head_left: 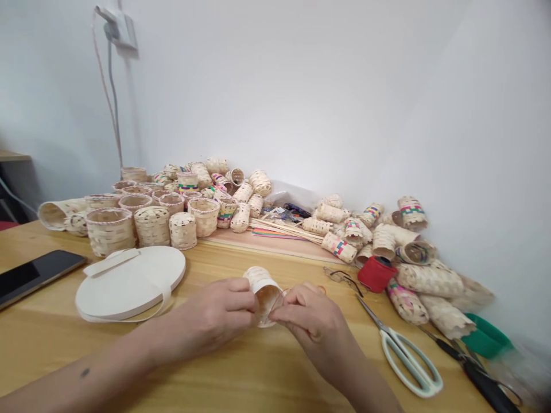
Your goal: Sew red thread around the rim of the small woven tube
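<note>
A small woven bamboo basket (258,277) lies tilted on the table between my hands, its open mouth facing me and a pale smooth band around its rim. My left hand (219,312) is closed, its thumb and fingers pinching the left side of that rim. At the right side of the mouth, my right hand (310,318) is closed in a pinch, with what looks like a thin reddish thread (276,306) at its fingertips. The fingers hide part of the rim. A flat roll of white strip (133,281) rests left of my left forearm, with a loose end curling off it.
Scissors (407,355) with pale handles lie to the right, near eyeglasses (342,276) and a red object (377,274). Several finished-looking baskets (111,232) stand at back left; more woven pieces (430,279) pile up at right. A phone (38,275) lies far left.
</note>
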`<state>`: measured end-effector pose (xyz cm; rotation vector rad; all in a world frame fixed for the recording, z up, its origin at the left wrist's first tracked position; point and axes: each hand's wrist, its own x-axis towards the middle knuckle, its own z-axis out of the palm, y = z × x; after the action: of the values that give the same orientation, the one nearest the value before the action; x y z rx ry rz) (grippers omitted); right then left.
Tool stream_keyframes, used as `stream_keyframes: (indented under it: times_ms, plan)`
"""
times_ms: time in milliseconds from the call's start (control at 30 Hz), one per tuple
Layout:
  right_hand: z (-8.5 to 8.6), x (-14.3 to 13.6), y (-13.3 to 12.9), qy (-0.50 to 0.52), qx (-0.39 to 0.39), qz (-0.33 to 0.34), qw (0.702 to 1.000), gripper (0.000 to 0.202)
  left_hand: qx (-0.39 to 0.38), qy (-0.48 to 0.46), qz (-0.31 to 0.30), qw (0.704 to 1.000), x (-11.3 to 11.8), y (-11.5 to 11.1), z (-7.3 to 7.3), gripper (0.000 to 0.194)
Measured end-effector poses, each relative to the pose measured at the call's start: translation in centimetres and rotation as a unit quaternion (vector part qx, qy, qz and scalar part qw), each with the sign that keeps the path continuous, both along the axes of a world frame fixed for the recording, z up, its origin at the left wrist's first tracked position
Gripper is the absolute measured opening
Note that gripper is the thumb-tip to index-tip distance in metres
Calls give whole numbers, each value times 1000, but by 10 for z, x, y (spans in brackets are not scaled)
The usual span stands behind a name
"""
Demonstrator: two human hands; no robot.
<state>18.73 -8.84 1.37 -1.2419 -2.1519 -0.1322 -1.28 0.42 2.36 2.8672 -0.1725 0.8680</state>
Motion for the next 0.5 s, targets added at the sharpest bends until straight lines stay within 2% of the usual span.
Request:
stream_keyframes:
  times_ms: [133, 333, 500]
  plan:
    - [2, -1, -1, -33, 5, -15, 999, 22, 2, 32, -7, 999, -1, 1, 1, 21]
    - [3, -3, -1, -40, 13, -14, 999, 22, -9, 14, -8, 1000, 0, 1, 0, 21]
    - [0, -2, 0, -61, 21, -28, 998, 21, 3, 14, 4, 1000, 0, 1, 0, 29]
